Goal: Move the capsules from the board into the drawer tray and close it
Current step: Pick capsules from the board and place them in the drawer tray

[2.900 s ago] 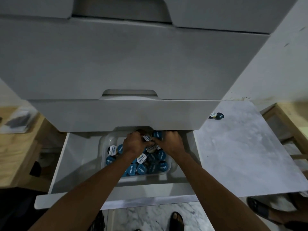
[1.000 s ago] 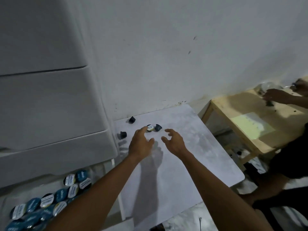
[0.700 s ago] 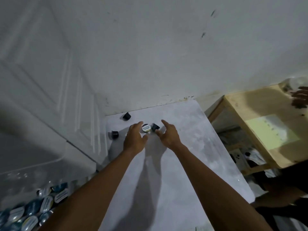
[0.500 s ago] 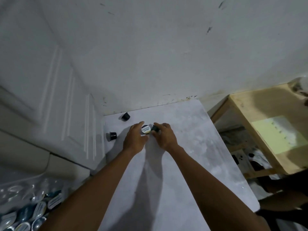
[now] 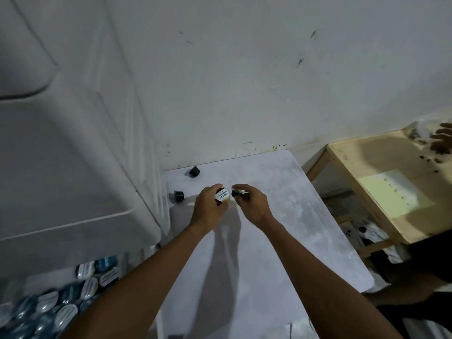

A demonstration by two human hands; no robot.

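We see four small dark coffee capsules at the far end of the white marbled board [image 5: 281, 241]. The white-lidded capsule [image 5: 222, 195] shows a round white foil lid with printed lettering, tilted toward us. Just beside it on the right, the dark capsule [image 5: 236, 192] shows only a black cup body and a thin pale rim. Two more lie loose on the board: the corner capsule [image 5: 194, 171] near the wall, and the edge capsule [image 5: 178, 195] close to the side of the white cabinet [image 5: 73, 155]. Both look tipped on their sides.

At the lower left, blurred, we make out the drawer tray [image 5: 34, 282], packed with stored capsules [image 5: 85, 287] with blue and white lids.

Both forearms reach forward from the bottom edge and converge. The left hand [image 5: 210, 209] shows us its back, its fingers curled, pinching the white-lidded capsule between thumb and fingertips. The right hand [image 5: 252, 204] pinches the dark capsule between thumb and forefinger, with the other fingers folded under. The two hands are near each other but apart. We cannot tell whether the held capsules are clear of the board.
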